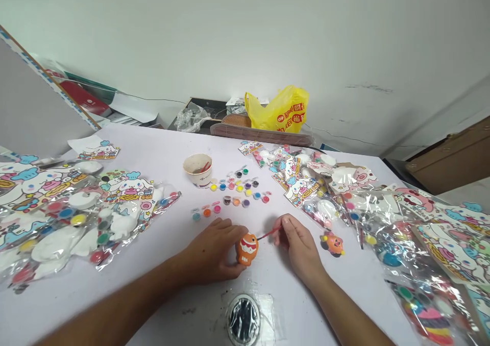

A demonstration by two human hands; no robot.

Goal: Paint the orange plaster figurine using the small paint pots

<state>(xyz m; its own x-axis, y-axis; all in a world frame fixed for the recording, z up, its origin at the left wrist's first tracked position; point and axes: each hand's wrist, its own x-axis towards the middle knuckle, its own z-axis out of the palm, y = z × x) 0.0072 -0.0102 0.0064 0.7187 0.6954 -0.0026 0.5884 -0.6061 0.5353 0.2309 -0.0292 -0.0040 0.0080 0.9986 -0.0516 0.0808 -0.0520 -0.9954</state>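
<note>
Between the thumb and fingers of my left hand (218, 249) is a small orange painted figurine (247, 249) with a red-and-white mouth and a dark eye spot. My right hand (296, 246) pinches a thin red paintbrush (272, 231), its dark tip touching or very close to the figurine's right edge. Beyond the hands lie open paint pots (237, 201) in several colours, joined in short strips. A paper cup (198, 169) behind them holds murky liquid and a red-handled item. Right of my right hand sits another painted figurine (333, 244), orange-pink with yellow parts.
Clear packets with white figurines and paint pots (122, 223) cover the table's left side. More such packets (383, 208) spread along the right. A round dark object under clear film (244, 319) lies at the near edge. A yellow plastic bag (279, 111) stands behind the table by the wall.
</note>
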